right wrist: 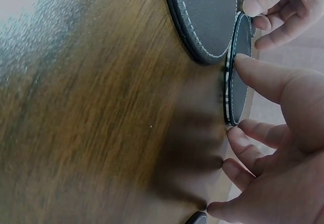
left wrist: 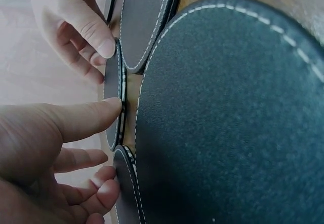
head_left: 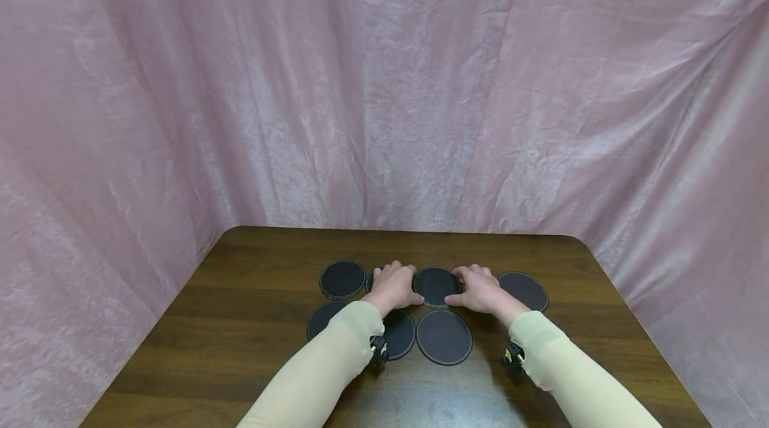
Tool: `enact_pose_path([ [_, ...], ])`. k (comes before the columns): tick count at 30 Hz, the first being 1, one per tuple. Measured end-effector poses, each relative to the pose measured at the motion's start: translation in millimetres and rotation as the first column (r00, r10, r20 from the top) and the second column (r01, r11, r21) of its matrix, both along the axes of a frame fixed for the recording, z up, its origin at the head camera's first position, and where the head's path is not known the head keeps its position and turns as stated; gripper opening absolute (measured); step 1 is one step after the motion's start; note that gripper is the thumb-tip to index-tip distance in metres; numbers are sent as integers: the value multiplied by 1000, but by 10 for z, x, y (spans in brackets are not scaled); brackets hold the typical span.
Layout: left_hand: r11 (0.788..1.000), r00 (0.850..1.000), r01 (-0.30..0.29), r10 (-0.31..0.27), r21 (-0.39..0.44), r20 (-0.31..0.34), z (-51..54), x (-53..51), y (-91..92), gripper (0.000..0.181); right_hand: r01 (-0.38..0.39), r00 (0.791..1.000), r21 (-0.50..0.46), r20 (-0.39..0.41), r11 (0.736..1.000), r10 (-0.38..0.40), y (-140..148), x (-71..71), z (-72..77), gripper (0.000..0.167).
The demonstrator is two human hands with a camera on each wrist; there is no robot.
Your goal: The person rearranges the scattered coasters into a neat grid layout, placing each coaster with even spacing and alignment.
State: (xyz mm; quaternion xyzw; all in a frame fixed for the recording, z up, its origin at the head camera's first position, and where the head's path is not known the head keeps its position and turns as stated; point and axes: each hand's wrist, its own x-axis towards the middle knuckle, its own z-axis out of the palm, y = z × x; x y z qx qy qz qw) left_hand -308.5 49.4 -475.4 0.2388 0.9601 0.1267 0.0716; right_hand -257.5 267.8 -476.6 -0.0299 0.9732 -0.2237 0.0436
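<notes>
A round black coaster (head_left: 437, 286) with pale stitching lies on the table between my two hands. Its edge looks doubled in the wrist views, perhaps a stack. My left hand (head_left: 393, 288) holds its left rim between thumb and forefinger, the other fingers over a partly hidden coaster (head_left: 370, 279). On the opposite side my right hand (head_left: 478, 290) grips the rim, thumb at the near edge and forefinger farther round. In the right wrist view, the remaining fingers (right wrist: 240, 174) spread down to the tabletop. Just nearer to me lies another coaster (head_left: 444, 338).
More coasters lie flat: one at the far left (head_left: 342, 279), one to the right (head_left: 524, 292), and two under or beside my left forearm, a partly covered one (head_left: 323, 318) and another (head_left: 399, 334). The wooden table (head_left: 252, 321) ends at a pink curtain (head_left: 408, 94).
</notes>
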Motion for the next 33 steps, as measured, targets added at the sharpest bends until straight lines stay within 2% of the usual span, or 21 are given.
enact_pose_path([
  [4,1000,1000,6,-6,3,-5,16,7,-4,67,-4,1000,4,-13,1000,4,15,19,0,71],
  [11,1000,1000,4,-5,29,25,46,27,-24,67,-9,997,8,-72,1000,10,67,102,39,68],
  [16,999,1000,9,-10,40,14,37,36,-32,68,-9,994,37,-107,999,13,151,216,64,73],
  [23,999,999,24,-23,40,-27,147,101,-26,67,-2,987,95,-160,995,17,317,398,130,77],
  [33,997,997,51,-48,50,-52,202,207,46,68,15,980,132,-201,991,12,534,688,186,81],
])
